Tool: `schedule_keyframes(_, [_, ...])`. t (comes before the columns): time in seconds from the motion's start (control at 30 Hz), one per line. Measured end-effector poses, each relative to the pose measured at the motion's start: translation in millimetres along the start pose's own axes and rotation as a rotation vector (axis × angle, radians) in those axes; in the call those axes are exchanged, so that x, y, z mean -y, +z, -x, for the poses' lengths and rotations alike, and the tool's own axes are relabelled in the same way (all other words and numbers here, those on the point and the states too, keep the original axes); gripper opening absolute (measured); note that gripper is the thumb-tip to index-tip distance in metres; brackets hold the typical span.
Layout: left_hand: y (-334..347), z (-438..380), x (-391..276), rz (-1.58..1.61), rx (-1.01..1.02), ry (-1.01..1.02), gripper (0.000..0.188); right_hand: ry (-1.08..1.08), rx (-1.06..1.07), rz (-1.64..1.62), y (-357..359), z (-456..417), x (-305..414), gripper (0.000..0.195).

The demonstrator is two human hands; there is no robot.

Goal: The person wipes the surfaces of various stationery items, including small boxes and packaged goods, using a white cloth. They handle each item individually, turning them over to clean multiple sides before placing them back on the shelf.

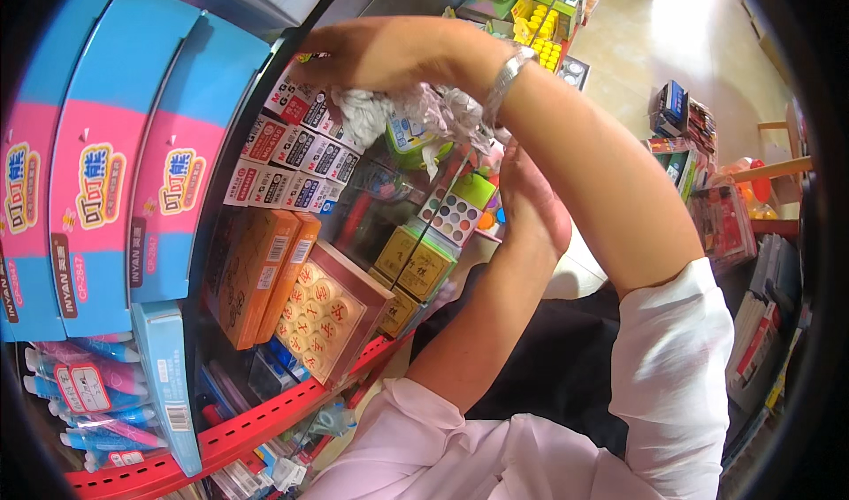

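Note:
My right hand reaches across to the upper left, over the small M&G cartons stacked on the shelf; its fingers are dark and blurred, so its grip cannot be made out. A crumpled whitish cloth hangs below this hand and wrist and spreads towards my other hand. A silvery band circles my right wrist. My left hand is raised below the right forearm, which hides its fingers; whether it holds the cloth's far end does not show. A green-edged package lies behind the cloth.
Blue and pink boxes stand at left, above packs of pens. A Chinese chess set, orange boxes and gold game boxes stand behind the red shelf edge. Goods and a wooden stool part lie at right.

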State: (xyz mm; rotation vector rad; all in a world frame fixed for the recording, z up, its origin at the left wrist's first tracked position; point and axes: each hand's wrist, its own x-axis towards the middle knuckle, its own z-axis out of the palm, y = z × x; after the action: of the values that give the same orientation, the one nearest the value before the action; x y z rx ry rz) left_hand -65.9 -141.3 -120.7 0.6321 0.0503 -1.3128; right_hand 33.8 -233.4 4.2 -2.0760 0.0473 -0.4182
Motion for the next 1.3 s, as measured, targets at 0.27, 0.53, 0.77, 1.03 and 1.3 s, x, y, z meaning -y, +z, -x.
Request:
schedule_keyframes(0.27, [-3.7,2.6,-1.5,0.061,0.186,-0.051,0.028,-0.034,0.031,0.165,-4.2,-25.6,4.3,0.046])
schedule_keyframes(0.53, [5.3,1.8,-0.3,-0.065,-0.035,0.095,0.025,0.09,-0.06,0.16,-9.3,4.6,20.4,0.052])
schedule_keyframes(0.77, [1.1,7.6,-15.9,-0.172,-0.145,0.392,0.022,0.109,-0.728,-0.455,-82.8,213.8,-62.8,0.027])
schedule_keyframes(1.03, [-0.1,44.2,-20.5,-0.134,0.084,0.237,0.025,1.498,-0.218,0.251,77.0,361.1,-310.8,0.062])
schedule_keyframes(1.3, [10.6,66.5,-12.5,-0.174,0.013,0.043,0.023,1.623,-0.508,0.087,201.4,340.5,-347.5,0.053])
